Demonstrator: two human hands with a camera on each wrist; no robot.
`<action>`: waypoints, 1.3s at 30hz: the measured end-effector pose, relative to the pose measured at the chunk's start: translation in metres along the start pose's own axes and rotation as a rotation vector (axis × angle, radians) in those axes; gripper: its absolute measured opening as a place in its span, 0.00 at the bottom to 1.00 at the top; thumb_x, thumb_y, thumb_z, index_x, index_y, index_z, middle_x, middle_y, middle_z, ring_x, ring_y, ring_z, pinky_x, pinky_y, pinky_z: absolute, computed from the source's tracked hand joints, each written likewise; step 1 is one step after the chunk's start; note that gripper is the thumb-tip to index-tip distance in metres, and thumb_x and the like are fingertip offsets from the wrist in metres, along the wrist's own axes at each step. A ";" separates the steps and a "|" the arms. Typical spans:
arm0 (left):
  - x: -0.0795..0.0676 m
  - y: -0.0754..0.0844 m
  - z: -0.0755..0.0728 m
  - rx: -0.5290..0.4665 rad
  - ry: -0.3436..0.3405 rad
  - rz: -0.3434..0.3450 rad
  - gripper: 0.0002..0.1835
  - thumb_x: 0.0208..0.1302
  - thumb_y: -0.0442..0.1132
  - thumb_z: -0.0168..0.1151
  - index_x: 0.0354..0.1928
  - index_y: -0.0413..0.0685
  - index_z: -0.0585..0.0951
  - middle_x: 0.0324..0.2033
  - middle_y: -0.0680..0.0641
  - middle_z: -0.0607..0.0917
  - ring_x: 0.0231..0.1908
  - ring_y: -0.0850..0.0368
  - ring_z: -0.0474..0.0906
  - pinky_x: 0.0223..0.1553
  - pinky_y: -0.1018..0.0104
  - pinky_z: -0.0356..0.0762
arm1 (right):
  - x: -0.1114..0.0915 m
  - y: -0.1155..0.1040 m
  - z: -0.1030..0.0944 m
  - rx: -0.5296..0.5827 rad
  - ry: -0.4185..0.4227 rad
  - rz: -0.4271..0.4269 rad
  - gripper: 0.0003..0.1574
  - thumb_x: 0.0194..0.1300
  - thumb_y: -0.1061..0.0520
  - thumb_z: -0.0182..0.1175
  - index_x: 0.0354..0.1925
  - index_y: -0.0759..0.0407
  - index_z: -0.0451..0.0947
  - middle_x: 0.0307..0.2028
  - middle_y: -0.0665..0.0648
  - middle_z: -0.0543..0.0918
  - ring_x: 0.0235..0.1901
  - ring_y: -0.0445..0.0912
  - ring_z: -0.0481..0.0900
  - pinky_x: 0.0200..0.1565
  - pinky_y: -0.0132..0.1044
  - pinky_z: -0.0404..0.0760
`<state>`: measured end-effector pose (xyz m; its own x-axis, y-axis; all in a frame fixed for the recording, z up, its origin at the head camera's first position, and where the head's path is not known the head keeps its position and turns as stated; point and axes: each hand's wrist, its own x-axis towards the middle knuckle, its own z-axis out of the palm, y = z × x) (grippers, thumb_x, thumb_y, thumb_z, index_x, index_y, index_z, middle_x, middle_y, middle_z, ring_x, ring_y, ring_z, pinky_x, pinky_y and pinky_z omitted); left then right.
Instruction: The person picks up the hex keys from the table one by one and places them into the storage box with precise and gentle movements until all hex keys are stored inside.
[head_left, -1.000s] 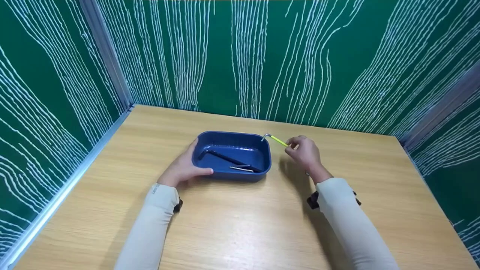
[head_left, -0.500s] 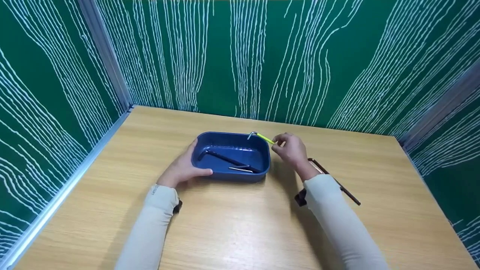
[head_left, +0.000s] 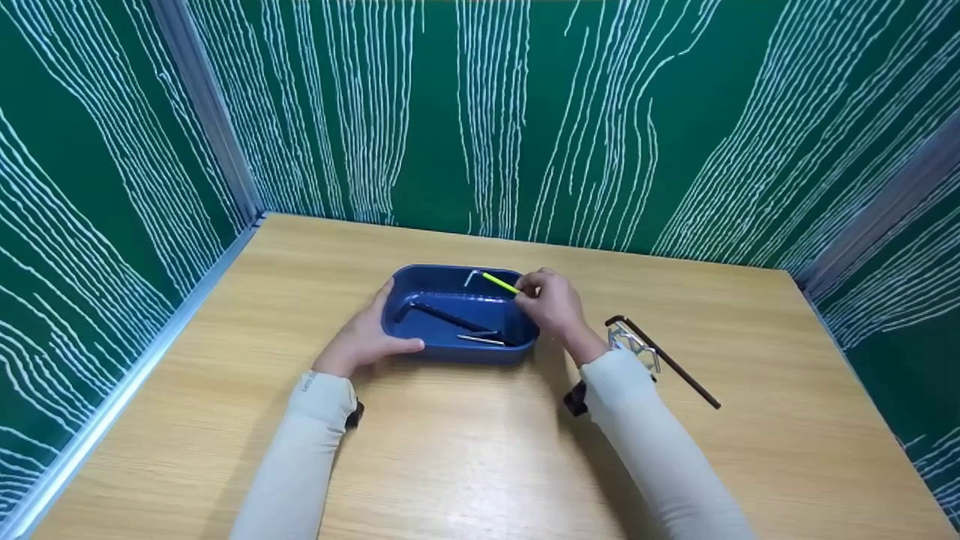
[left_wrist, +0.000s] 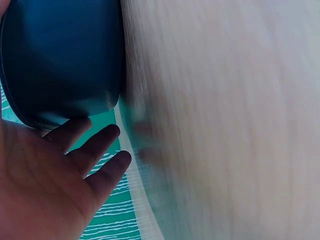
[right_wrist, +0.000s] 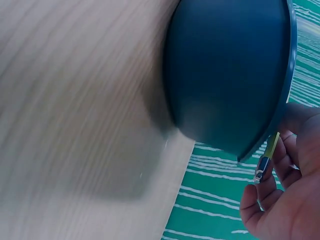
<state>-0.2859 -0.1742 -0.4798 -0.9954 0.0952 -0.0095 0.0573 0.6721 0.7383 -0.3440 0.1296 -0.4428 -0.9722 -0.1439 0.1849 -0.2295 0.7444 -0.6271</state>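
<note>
Over the rounded blue box (head_left: pixel 480 355), a yellow-sleeved metal L-key (head_left: pixel 499 283) is pinched by the right hand (head_left: pixel 553 306); the box is touched by the left hand (head_left: pixel 362 337), grip apart.

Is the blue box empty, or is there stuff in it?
Not empty: in the blue box lie a black bent rod and a shorter silver rod.

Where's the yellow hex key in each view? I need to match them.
Head: the yellow hex key is just right of centre, pinched in the right hand.
Left wrist: not in it.
Right wrist: lower right, its metal end beside the fingers.
Shared landmark: the blue tray, in all three.
</note>
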 end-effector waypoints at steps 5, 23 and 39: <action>0.001 0.002 -0.001 0.010 -0.001 -0.015 0.64 0.25 0.69 0.67 0.65 0.74 0.39 0.66 0.57 0.51 0.63 0.53 0.52 0.60 0.46 0.54 | 0.001 -0.009 0.006 0.011 -0.004 0.002 0.06 0.52 0.56 0.60 0.32 0.49 0.79 0.30 0.49 0.73 0.33 0.45 0.70 0.38 0.34 0.76; 0.001 0.003 -0.004 -0.007 -0.007 -0.034 0.66 0.19 0.73 0.65 0.64 0.76 0.38 0.66 0.58 0.51 0.62 0.52 0.54 0.59 0.45 0.56 | 0.003 -0.030 0.032 0.040 -0.039 -0.040 0.04 0.53 0.53 0.59 0.31 0.47 0.78 0.30 0.47 0.74 0.34 0.43 0.70 0.37 0.34 0.74; 0.000 0.002 -0.001 -0.014 -0.019 -0.029 0.66 0.19 0.74 0.64 0.64 0.77 0.38 0.66 0.57 0.52 0.61 0.52 0.55 0.60 0.45 0.54 | 0.004 -0.043 0.052 -0.044 -0.082 -0.082 0.05 0.53 0.52 0.59 0.32 0.45 0.79 0.30 0.45 0.73 0.33 0.42 0.70 0.39 0.34 0.74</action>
<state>-0.2864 -0.1741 -0.4776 -0.9950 0.0899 -0.0441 0.0270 0.6647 0.7466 -0.3406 0.0625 -0.4544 -0.9513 -0.2568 0.1703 -0.3075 0.7554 -0.5787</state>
